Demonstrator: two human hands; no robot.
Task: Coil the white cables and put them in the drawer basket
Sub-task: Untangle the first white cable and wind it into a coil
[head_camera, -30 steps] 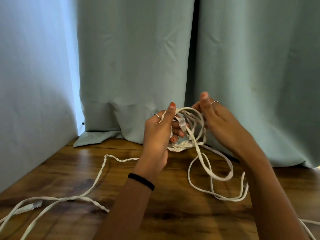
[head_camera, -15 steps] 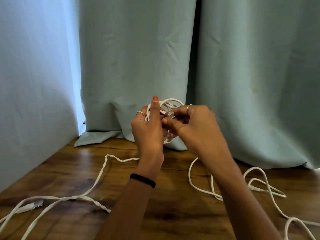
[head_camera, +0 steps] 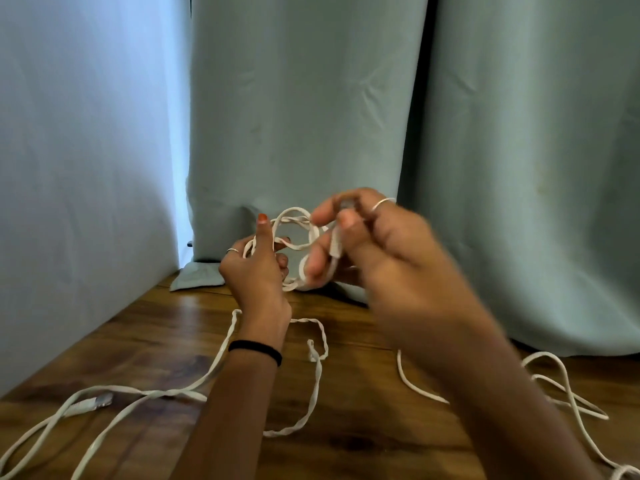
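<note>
Left hand (head_camera: 256, 271) gripped coil (head_camera: 294, 244) above counter (head_camera: 363, 427), keeping loops together | right hand (head_camera: 374, 251), blurred, pinched cable end, probably to wrap it | slack cable (head_camera: 221, 362) trailed on counter | basket unseen

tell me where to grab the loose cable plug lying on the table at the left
Pinch the cable plug by its narrow sides, coming from above. It lies flat on the wooden table, pointing right, apart from both hands, with its white cable trailing off to the left.

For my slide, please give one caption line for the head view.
Left hand holds a white cable coil; right hand pinches its end above a wooden table.
</note>
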